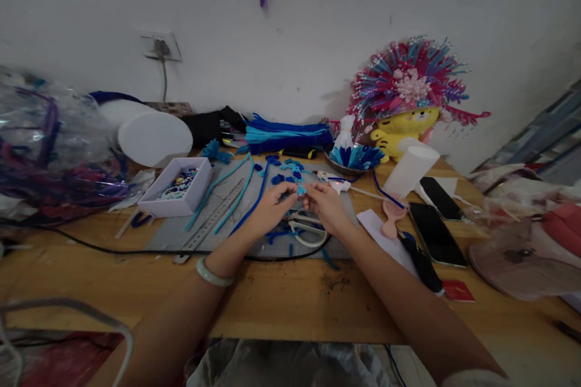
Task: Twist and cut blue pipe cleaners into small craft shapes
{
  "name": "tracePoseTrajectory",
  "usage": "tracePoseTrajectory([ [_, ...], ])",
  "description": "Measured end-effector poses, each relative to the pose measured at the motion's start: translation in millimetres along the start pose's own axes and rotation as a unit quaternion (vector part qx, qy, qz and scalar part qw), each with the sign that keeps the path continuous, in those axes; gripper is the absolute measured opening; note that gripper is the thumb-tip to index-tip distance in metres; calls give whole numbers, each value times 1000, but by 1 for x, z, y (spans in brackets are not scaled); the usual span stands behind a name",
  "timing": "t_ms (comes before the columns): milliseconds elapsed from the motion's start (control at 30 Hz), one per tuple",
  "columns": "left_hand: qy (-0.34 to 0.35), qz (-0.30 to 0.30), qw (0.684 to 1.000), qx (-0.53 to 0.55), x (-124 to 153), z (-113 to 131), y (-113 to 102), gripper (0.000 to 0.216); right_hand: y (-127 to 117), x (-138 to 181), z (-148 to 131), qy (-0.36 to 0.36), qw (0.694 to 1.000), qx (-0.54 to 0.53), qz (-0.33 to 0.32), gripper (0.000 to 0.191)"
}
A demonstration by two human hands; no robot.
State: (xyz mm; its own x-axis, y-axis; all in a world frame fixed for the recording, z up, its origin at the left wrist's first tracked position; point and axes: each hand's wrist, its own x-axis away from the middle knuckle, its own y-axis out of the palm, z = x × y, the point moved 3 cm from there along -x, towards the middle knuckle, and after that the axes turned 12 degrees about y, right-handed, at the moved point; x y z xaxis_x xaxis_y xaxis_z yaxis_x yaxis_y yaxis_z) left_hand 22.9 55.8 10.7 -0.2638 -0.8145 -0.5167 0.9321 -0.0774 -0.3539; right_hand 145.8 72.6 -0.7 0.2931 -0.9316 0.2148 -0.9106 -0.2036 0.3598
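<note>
Between my two hands is a small light blue pipe-cleaner flower (301, 190). My left hand (278, 204) pinches it from the left, and my right hand (324, 202) pinches it from the right. Below my hands a pair of white-handled scissors (308, 233) lies on the grey cutting mat (170, 236). Several dark and light blue fuzzy flowers (285, 177) lie just beyond my fingers. Left of my hands are bent blue pipe cleaners (253, 199) and a metal ruler (213, 217).
A white box of beads (177, 187) stands left. Behind are a bundle of blue pipe cleaners (288, 135) and a bowl of blue pieces (354, 160). At right are a yellow plush toy (403, 130) in a colourful headdress, a white cylinder (411, 169) and phones (436, 233). A black cable (113, 249) crosses the table.
</note>
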Motion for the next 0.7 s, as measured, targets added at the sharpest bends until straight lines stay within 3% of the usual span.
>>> tracePoseTrajectory([
  [133, -28, 38, 999, -20, 1, -7, 0, 14, 0, -1, 5, -42, 998, 16, 47, 22],
  [400, -45, 27, 999, -10, 2, -4, 2, 19, -4, 2, 2, -52, 985, 147, 79, 18],
  [567, -45, 24, 986, -158, -1, 9, -8, 10, -4, 3, -3, -54, 983, 152, 86, 14],
  [700, 3, 3, 978, -210, -4, 11, -18, 26, -2, 4, -5, -34, 985, 162, 41, 15],
])
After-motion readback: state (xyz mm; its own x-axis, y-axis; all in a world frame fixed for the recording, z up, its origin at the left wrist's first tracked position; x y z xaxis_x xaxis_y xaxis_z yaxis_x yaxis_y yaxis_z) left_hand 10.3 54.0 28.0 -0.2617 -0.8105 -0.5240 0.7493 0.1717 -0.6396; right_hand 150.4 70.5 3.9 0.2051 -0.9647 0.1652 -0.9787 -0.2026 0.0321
